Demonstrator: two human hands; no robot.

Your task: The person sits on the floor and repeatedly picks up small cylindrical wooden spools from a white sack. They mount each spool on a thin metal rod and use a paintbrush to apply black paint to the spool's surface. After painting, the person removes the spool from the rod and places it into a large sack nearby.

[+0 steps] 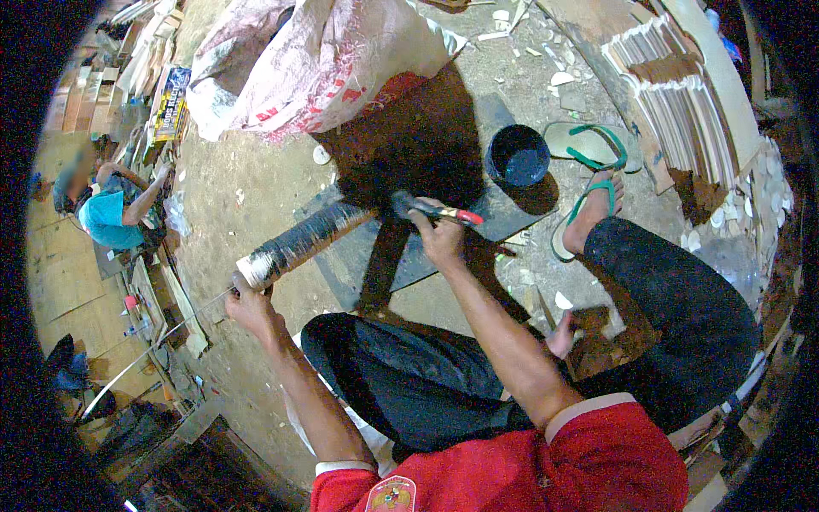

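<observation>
My left hand (250, 309) grips the near end of a thin metal rod that carries a long cylinder (299, 246), black-coated along its side with a pale end face. The cylinder points away to the upper right over a dark stained board (401, 154). My right hand (441, 236) holds a brush with a red and black handle (439, 212). Its bristle end touches the far end of the cylinder.
A dark blue pot (517, 156) stands just right of the brush. Green sandals (589, 147) lie beyond it, one on my foot. A big white sack (316, 60) sits behind. Stacked thin wood pieces (682, 111) are at right. Another person (107, 209) sits at left.
</observation>
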